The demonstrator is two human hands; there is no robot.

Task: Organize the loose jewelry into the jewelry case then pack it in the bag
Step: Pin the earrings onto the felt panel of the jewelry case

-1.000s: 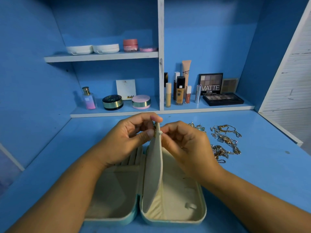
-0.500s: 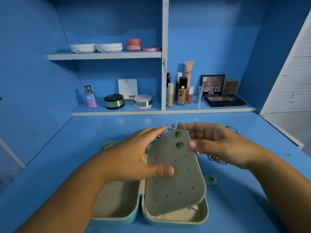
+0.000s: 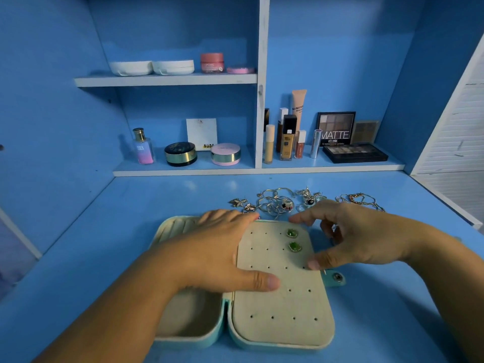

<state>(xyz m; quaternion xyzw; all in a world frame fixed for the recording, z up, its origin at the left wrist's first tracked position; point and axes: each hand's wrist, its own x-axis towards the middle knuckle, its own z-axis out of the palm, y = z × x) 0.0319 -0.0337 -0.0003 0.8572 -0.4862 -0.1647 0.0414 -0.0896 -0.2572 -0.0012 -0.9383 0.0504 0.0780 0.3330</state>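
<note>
The fingers (image 3: 267, 281) of the left hand (image 3: 217, 252) are laid out straight and flat. The palm is spread over the far left of a cream, felt-covered earring panel (image 3: 282, 305) dotted with small holes, and the thumb is pressed onto its middle; nothing is gripped. The right hand (image 3: 361, 239) is held over the panel's right edge with its fingers loosely curved and spread. It is empty, and its thumb tip appears to touch the felt.

The panel lies flat over the right half of the teal-shelled, cream-lined jewelry case (image 3: 193, 336), which is spread open near the front edge of the blue table (image 3: 104, 231), about midway along it. Two green stud earrings (image 3: 291, 233) are seated in holes near the panel's far right corner. A teal snap tab (image 3: 337, 277) sticks out at the case's right side.

The loose jewelry (image 3: 277, 203), a silvery tangle of rings and earrings, is heaped just behind the case toward the rear edge, with thin gold chains (image 3: 361, 199) further right. No bag is seen.

These pieces are judged light, small and slippery, and the chains limp and easily knotted. Studs are best pinched by the rim of the head so that the post can be guided into a hole. Chains are better lifted at the clasp than dragged from the heap.
</note>
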